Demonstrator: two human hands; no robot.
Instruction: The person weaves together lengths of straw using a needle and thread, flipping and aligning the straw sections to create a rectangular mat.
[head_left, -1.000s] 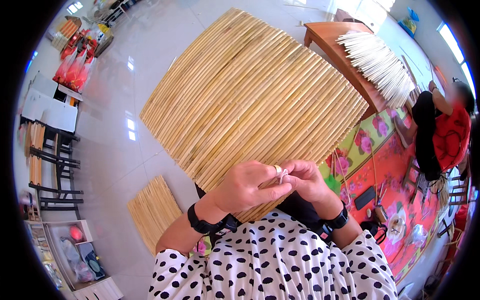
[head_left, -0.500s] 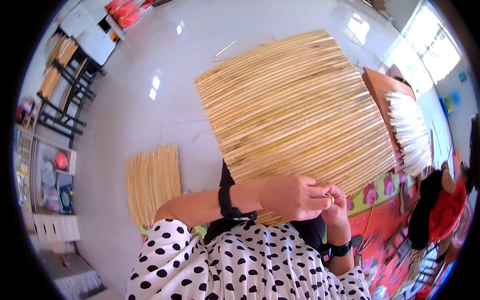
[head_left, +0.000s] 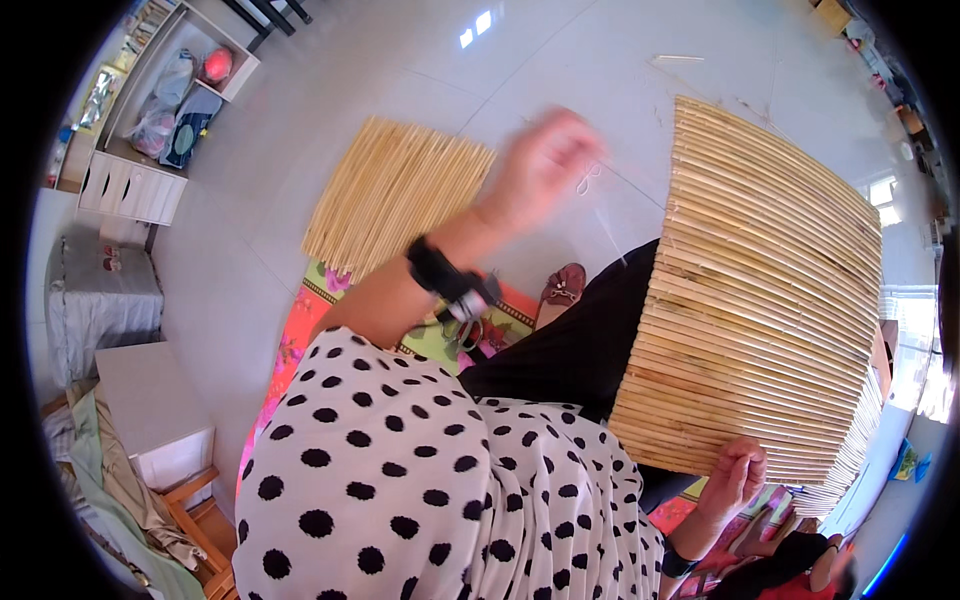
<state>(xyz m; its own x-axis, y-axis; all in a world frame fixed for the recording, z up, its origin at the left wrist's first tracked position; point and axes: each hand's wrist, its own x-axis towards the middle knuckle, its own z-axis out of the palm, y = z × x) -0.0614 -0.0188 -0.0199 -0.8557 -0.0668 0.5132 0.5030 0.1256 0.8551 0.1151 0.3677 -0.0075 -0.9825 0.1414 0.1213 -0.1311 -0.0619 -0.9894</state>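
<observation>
My left hand [head_left: 545,155], blurred, is raised over the floor with curled fingers on a thin white string [head_left: 590,183] that dangles in a loop. My right hand [head_left: 735,472] is closed in a pinch at the near edge of a large reed mat [head_left: 755,280]; what it pinches is too small to make out. The mat lies beside my dark-trousered legs [head_left: 560,350]. A smaller bundle or mat of reed sticks [head_left: 395,190] lies beyond my left forearm.
Scissors [head_left: 470,340] and a shoe [head_left: 563,285] are by the floral mat [head_left: 320,300]. Shelves [head_left: 170,110], a box [head_left: 150,380] and a wooden chair [head_left: 205,520] line the left. A co-worker in red [head_left: 800,578] sits at lower right, near pale sticks [head_left: 830,485].
My view has swung to the left. My left hand has pulled away from my right hand, up and leftward with the string; my right hand stays by the mat's edge.
</observation>
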